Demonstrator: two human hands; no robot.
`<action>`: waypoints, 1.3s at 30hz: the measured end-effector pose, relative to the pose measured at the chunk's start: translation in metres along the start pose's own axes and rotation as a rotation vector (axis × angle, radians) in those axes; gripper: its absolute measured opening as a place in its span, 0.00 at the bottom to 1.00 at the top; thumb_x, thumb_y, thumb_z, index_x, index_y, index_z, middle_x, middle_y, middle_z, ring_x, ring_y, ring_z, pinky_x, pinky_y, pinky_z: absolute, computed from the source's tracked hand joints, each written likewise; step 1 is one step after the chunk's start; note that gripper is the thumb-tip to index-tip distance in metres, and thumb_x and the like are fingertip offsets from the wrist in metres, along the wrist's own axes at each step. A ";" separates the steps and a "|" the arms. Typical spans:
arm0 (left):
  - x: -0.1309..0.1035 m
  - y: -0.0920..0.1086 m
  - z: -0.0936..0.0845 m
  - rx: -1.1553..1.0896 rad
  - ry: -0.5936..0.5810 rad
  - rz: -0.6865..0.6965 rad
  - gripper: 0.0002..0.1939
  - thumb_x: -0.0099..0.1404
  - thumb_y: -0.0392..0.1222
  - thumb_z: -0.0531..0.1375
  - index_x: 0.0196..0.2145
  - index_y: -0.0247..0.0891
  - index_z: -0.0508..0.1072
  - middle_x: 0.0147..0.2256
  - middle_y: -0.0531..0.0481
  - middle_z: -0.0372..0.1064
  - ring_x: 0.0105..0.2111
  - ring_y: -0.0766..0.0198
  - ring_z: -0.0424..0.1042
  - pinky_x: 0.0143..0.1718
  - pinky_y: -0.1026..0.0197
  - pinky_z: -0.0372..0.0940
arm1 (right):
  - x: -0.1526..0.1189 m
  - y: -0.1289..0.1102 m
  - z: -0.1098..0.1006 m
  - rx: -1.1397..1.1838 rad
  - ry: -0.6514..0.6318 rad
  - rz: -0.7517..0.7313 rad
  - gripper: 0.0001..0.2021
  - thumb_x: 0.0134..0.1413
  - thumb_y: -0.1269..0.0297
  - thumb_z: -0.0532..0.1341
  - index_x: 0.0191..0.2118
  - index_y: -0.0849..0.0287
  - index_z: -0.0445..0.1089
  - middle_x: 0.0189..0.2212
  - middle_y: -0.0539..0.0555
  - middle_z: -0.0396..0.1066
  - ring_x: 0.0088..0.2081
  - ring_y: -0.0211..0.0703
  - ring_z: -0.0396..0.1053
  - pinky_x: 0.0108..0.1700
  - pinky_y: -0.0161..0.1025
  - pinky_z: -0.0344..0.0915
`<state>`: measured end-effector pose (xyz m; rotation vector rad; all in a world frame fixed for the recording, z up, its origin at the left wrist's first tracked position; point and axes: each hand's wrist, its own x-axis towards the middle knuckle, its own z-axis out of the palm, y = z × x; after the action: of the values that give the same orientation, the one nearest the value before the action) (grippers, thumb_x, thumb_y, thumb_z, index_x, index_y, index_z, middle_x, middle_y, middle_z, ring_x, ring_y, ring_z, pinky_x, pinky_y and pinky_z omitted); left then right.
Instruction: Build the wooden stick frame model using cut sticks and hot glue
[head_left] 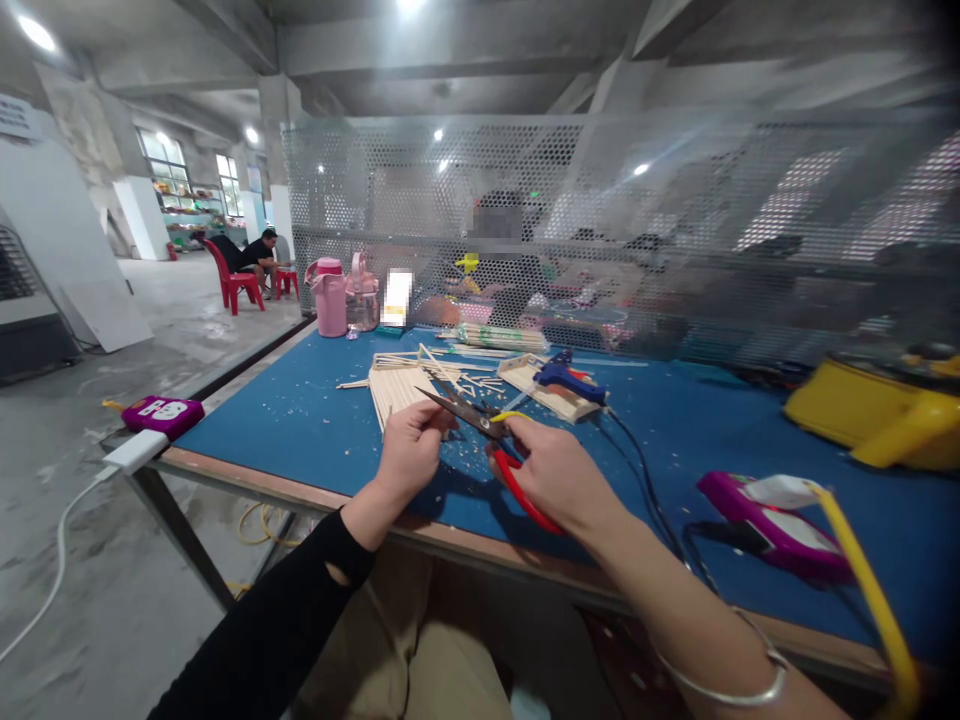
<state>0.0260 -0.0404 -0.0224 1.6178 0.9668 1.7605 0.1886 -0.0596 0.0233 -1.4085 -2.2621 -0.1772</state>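
My right hand is wrapped round the red and yellow handles of a pair of scissors, whose blades are spread apart and point left. Just under the blades, my left hand is closed in a pinch. What lies between its fingers is too small to make out. Behind the left hand is a flat panel of pale wooden sticks laid side by side. Short cut sticks are scattered past the blades. A blue glue gun rests on a shallow wooden stick tray beyond my right hand.
Bundled sticks lie at the back of the blue table, near a pink flask and a phone. Purple devices sit at both sides. A yellow container stands right. Behind a perforated screen is another person.
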 end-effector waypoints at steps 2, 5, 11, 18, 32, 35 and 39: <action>0.000 0.002 0.000 -0.004 0.010 0.001 0.11 0.59 0.39 0.54 0.24 0.35 0.73 0.22 0.51 0.69 0.24 0.67 0.66 0.29 0.65 0.62 | 0.000 0.003 0.003 0.011 -0.011 0.008 0.08 0.46 0.63 0.53 0.28 0.59 0.66 0.25 0.58 0.72 0.26 0.45 0.67 0.28 0.36 0.57; 0.000 0.005 0.001 -0.011 -0.002 0.004 0.11 0.59 0.40 0.55 0.24 0.34 0.73 0.22 0.51 0.69 0.24 0.67 0.65 0.29 0.66 0.60 | -0.001 0.005 0.007 0.083 -0.015 0.013 0.10 0.48 0.64 0.51 0.30 0.60 0.68 0.24 0.57 0.72 0.24 0.43 0.66 0.28 0.35 0.58; 0.000 0.004 0.001 -0.024 0.019 0.011 0.10 0.61 0.41 0.54 0.29 0.35 0.73 0.23 0.52 0.69 0.24 0.68 0.65 0.29 0.66 0.60 | 0.002 0.000 0.003 0.065 -0.037 0.020 0.10 0.46 0.63 0.54 0.34 0.59 0.67 0.30 0.57 0.73 0.30 0.45 0.69 0.30 0.35 0.59; 0.000 -0.001 0.002 -0.069 0.025 0.008 0.09 0.60 0.42 0.56 0.31 0.36 0.74 0.25 0.52 0.71 0.27 0.67 0.68 0.32 0.66 0.62 | 0.004 -0.003 -0.006 -0.029 -0.042 -0.012 0.14 0.43 0.65 0.56 0.39 0.62 0.67 0.38 0.61 0.72 0.40 0.52 0.68 0.39 0.40 0.61; -0.002 -0.010 0.004 -0.146 0.010 -0.020 0.10 0.61 0.44 0.56 0.30 0.36 0.74 0.25 0.51 0.70 0.27 0.67 0.68 0.32 0.65 0.64 | 0.008 -0.006 -0.011 -0.028 -0.030 -0.080 0.10 0.43 0.65 0.55 0.34 0.61 0.66 0.33 0.59 0.70 0.35 0.49 0.66 0.34 0.39 0.60; -0.002 -0.011 0.004 -0.158 0.008 -0.017 0.10 0.61 0.44 0.56 0.30 0.37 0.74 0.24 0.52 0.69 0.27 0.67 0.68 0.32 0.65 0.63 | 0.009 -0.006 -0.012 -0.014 -0.052 -0.075 0.10 0.42 0.64 0.56 0.33 0.60 0.65 0.33 0.59 0.70 0.35 0.48 0.65 0.34 0.39 0.60; -0.001 -0.010 0.003 -0.156 0.004 -0.005 0.11 0.61 0.45 0.56 0.29 0.36 0.74 0.24 0.51 0.69 0.27 0.67 0.68 0.31 0.65 0.63 | 0.008 -0.006 -0.012 0.013 -0.059 -0.068 0.10 0.42 0.63 0.56 0.33 0.60 0.65 0.33 0.59 0.70 0.35 0.48 0.66 0.35 0.39 0.60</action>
<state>0.0286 -0.0349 -0.0306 1.5132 0.8135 1.7889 0.1843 -0.0601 0.0387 -1.3478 -2.3565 -0.1441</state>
